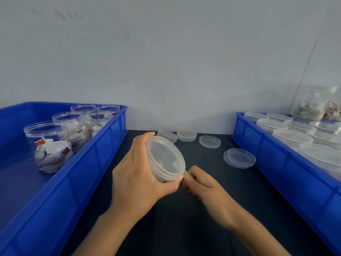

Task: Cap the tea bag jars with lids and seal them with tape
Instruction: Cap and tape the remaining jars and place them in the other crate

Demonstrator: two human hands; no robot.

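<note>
My left hand (pixel 137 174) grips a clear plastic jar (pixel 166 159) tipped on its side, its translucent lid facing me and to the right. My right hand (pixel 203 183) pinches a short strip of tape (pixel 186 174) that runs to the lid's lower rim. Both hands hover over the dark table (pixel 184 228) at centre. Several loose lids (pixel 210 141) lie on the table behind the jar, with a stacked pair (pixel 239 157) to the right.
A blue crate (pixel 60 185) on the left holds several open jars of tea bags (pixel 49 146). A blue crate (pixel 287 174) on the right holds several capped jars (pixel 292 136), with one more jar (pixel 321 104) stacked at the back. A grey wall stands close behind.
</note>
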